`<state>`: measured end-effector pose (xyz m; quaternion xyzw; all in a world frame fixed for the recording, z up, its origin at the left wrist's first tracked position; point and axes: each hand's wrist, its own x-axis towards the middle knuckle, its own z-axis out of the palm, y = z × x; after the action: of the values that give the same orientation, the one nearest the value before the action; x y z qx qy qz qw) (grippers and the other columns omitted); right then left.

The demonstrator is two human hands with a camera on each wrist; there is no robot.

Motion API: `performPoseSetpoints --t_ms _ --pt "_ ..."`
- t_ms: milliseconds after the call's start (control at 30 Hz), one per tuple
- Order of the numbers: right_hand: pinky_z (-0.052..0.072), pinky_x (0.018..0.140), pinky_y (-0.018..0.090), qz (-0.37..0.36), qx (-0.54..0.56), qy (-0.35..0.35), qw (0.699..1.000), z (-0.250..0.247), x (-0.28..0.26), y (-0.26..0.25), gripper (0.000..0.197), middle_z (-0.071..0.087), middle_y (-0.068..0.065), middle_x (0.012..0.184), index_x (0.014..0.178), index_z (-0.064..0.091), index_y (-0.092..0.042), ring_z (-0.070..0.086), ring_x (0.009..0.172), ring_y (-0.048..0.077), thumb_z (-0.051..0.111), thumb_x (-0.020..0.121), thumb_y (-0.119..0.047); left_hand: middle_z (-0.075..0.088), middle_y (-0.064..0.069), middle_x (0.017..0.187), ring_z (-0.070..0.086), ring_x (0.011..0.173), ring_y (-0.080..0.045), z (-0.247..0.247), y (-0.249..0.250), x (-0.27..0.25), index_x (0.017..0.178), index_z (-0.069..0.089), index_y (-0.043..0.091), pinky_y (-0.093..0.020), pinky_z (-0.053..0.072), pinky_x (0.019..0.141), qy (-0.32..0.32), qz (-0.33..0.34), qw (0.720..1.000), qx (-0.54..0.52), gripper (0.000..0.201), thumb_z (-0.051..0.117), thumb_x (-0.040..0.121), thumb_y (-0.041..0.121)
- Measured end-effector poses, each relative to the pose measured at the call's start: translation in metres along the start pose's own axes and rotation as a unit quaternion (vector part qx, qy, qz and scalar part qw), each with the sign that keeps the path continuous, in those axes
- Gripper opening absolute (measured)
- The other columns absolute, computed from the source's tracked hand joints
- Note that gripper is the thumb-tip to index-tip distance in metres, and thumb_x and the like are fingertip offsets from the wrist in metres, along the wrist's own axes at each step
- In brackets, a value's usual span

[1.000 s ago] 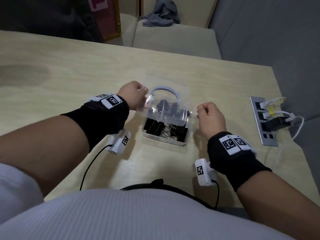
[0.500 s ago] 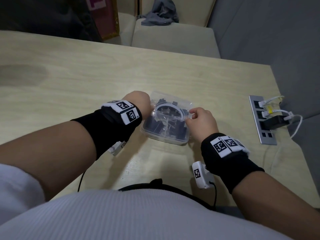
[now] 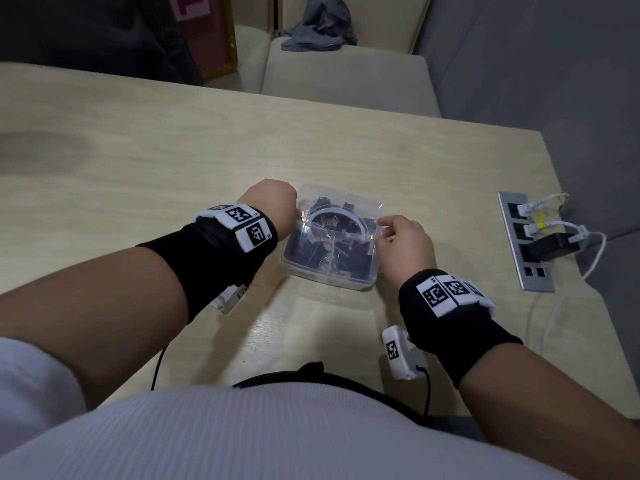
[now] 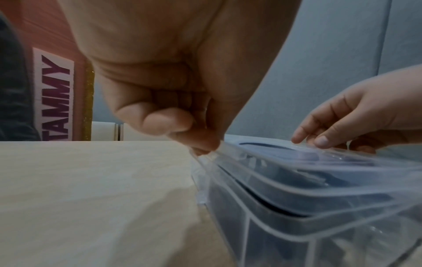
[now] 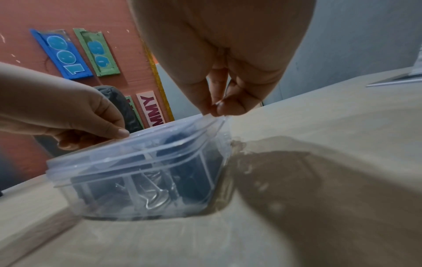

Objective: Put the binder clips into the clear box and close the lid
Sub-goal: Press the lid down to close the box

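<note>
Since the earlier frames the lid [image 3: 341, 216] is coming down from upright onto the clear box [image 3: 329, 268], and both hands are moving in to its edges.

The closing step is under way: the binder clips [image 3: 311, 249] are lying inside the box on the counter [image 3: 207, 150]. The left hand [image 3: 273, 206] is pinching the lid's left edge in a curled grip; the right hand [image 3: 405, 245] is pinching the right edge between thumb and fingertips [image 5: 206, 106]. A gap is showing under the lid's left rim, so pressing down all round probably comes next.
</note>
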<state>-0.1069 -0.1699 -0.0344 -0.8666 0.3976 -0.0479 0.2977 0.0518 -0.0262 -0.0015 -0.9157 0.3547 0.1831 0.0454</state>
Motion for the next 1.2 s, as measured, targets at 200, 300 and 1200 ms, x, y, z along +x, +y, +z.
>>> performPoseSetpoints --t_ms 200,300,1200 --pt "0.042 0.085 0.024 -0.001 0.028 0.016 0.999 0.0 -0.002 -0.001 0.029 0.059 0.004 0.113 0.115 0.062 -0.018 0.057 0.091 0.016 0.052 0.088 -0.012 0.067 -0.014 0.094 0.054 0.081 -0.029 0.005 -0.005 0.002 0.093 0.066 0.004 -0.033 0.039 0.067 0.026 -0.002 0.999 -0.031 0.033 0.048 0.097 0.031" --pt "0.041 0.083 0.023 0.006 0.026 0.015 1.0 0.0 0.0 -0.001 0.027 0.061 0.003 0.11 0.112 0.063 -0.018 0.055 0.088 0.014 0.053 0.088 -0.012 0.067 -0.014 0.096 0.057 0.085 -0.03 0.005 -0.006 0.005 0.095 0.064 0.005 -0.033 0.04 0.067 0.027 -0.006 0.998 -0.048 0.031 0.05 0.096 0.033" --pt "0.041 0.072 0.03 0.091 -0.089 -0.031 0.991 -0.004 0.012 -0.022 0.022 0.065 0.013 0.111 0.111 0.058 -0.008 0.06 0.1 0.032 0.053 0.091 -0.013 0.046 -0.004 0.056 0.038 0.046 -0.015 -0.01 0.005 0.004 0.052 0.045 0.01 -0.029 0.039 0.064 -0.036 -0.056 0.997 -0.041 0.044 0.05 0.094 0.023"
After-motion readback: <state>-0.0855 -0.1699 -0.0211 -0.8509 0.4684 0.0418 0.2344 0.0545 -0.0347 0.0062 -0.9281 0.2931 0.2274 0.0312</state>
